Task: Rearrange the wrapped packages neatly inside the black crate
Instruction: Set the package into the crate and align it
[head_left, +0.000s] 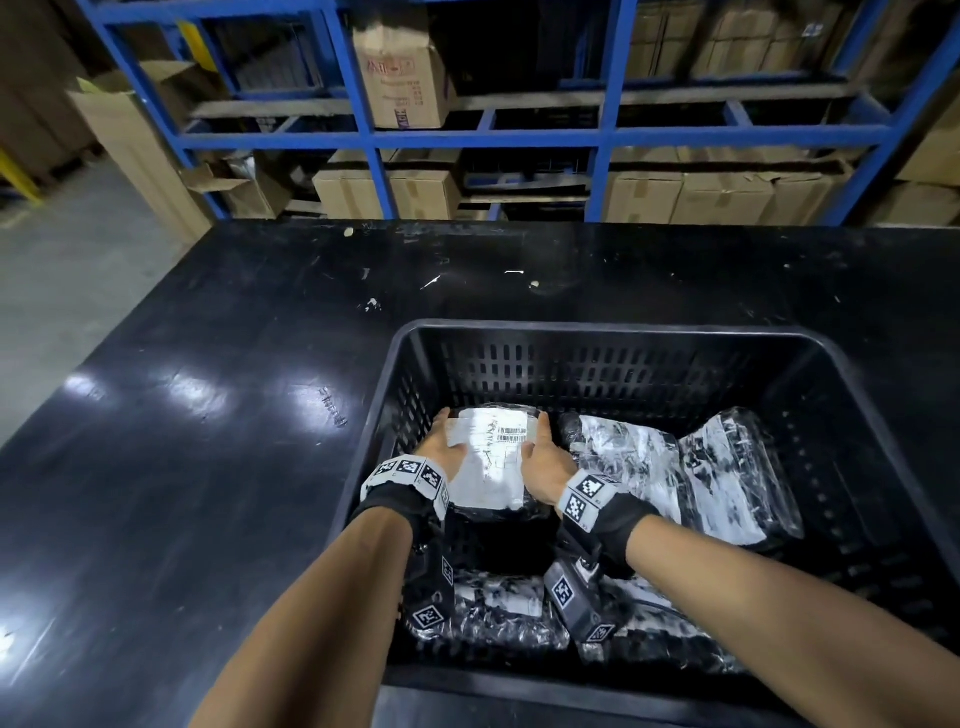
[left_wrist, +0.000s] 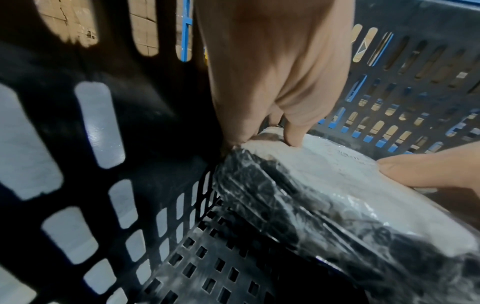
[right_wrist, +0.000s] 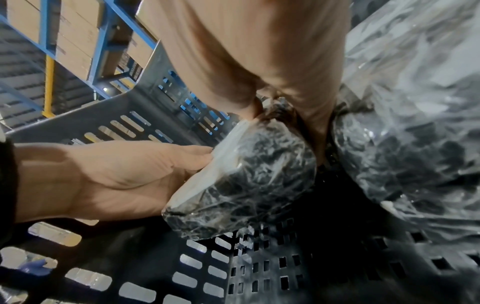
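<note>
A black slotted crate (head_left: 597, 328) stands on a black table. At its back left, both hands hold a plastic-wrapped dark package with a white barcode label (head_left: 493, 462). My left hand (head_left: 445, 441) grips its left edge, fingers (left_wrist: 291, 131) down the side by the crate wall (left_wrist: 155, 123) and thumb (left_wrist: 428, 172) on the label. My right hand (head_left: 541, 451) grips the right edge, fingers wedged between this package (right_wrist: 246, 174) and its neighbour (right_wrist: 415, 144). The package's near end hangs above the crate floor (right_wrist: 285, 277).
Several more wrapped packages lie in the crate: two at the right (head_left: 628, 457) (head_left: 737, 467) and others along the front (head_left: 498, 608). The table (head_left: 234, 415) extends left and behind. Blue shelving with cardboard boxes (head_left: 405, 73) stands beyond it.
</note>
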